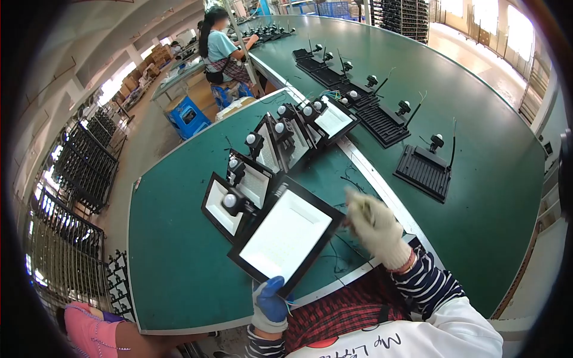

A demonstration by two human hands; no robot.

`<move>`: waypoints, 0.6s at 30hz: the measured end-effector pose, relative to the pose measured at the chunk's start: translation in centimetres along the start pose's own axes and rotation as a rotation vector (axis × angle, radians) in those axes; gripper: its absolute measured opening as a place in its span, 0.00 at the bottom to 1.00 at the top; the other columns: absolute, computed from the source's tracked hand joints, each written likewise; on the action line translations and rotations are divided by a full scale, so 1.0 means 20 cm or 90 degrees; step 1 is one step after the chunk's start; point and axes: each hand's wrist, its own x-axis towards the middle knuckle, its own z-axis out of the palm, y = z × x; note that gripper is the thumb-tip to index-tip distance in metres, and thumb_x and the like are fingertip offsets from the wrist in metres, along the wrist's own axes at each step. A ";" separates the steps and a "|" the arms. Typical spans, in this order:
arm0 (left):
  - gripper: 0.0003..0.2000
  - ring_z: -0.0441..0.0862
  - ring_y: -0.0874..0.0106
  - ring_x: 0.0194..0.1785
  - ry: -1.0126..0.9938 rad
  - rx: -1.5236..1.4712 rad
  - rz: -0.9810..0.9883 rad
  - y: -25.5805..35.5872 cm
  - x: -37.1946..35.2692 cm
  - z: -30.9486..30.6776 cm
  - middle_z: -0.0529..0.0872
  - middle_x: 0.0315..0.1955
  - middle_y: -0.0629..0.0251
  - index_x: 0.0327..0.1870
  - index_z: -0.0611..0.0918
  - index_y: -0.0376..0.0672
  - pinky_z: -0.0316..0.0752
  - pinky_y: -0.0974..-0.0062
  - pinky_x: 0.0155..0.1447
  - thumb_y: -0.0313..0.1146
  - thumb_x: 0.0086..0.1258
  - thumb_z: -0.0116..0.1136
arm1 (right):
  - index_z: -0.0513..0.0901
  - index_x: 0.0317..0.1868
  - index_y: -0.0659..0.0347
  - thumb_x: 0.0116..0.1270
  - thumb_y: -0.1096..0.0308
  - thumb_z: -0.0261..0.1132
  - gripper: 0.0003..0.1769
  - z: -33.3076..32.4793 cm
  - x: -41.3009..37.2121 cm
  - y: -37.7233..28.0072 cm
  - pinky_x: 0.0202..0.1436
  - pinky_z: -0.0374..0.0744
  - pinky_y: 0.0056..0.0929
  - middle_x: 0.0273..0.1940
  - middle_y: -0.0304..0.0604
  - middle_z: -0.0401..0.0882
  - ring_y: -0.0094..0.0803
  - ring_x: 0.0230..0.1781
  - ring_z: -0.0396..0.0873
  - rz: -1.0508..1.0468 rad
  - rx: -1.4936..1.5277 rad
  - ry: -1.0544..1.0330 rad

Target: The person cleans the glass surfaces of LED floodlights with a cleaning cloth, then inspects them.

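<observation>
My left hand [271, 304], in a blue and white glove, grips the lower edge of a black-framed floodlight [286, 232] with a white face, tilted above the green table. Just right of that lamp is my right hand [373, 224] in a cream glove, its fingers blurred by motion; whether it holds anything is not clear. Beyond the held lamp, several floodlights with round white sensors lean on one another, among them a near one [224, 206] and a far one [334, 119].
On the green belt [477, 155] to the right lie black finned housings [424, 172] in a row. A metal rail [382, 179] separates belt and table [173, 250]. A co-worker [224, 48] sits at the far end; another person [95, 334] is at lower left. Loose wires lie near my right hand.
</observation>
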 end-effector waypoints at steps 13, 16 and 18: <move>0.11 0.90 0.58 0.50 -0.025 0.046 0.144 -0.07 -0.05 -0.08 0.89 0.48 0.50 0.48 0.85 0.32 0.91 0.62 0.48 0.22 0.67 0.56 | 0.87 0.51 0.68 0.72 0.65 0.70 0.15 -0.03 0.00 0.02 0.43 0.85 0.24 0.39 0.48 0.91 0.29 0.35 0.88 -0.167 -0.081 0.046; 0.10 0.90 0.59 0.49 0.031 0.058 0.165 -0.10 -0.04 -0.06 0.89 0.48 0.51 0.47 0.85 0.32 0.90 0.62 0.50 0.22 0.67 0.56 | 0.87 0.51 0.67 0.72 0.64 0.70 0.15 -0.02 0.00 0.02 0.44 0.85 0.26 0.39 0.48 0.90 0.31 0.36 0.89 -0.111 -0.047 0.036; 0.09 0.90 0.60 0.48 0.032 0.019 0.134 -0.10 -0.06 -0.01 0.89 0.47 0.51 0.46 0.84 0.32 0.90 0.62 0.52 0.23 0.68 0.56 | 0.87 0.51 0.67 0.72 0.62 0.70 0.16 -0.03 -0.01 -0.02 0.44 0.85 0.28 0.39 0.49 0.90 0.34 0.37 0.89 -0.054 -0.016 0.007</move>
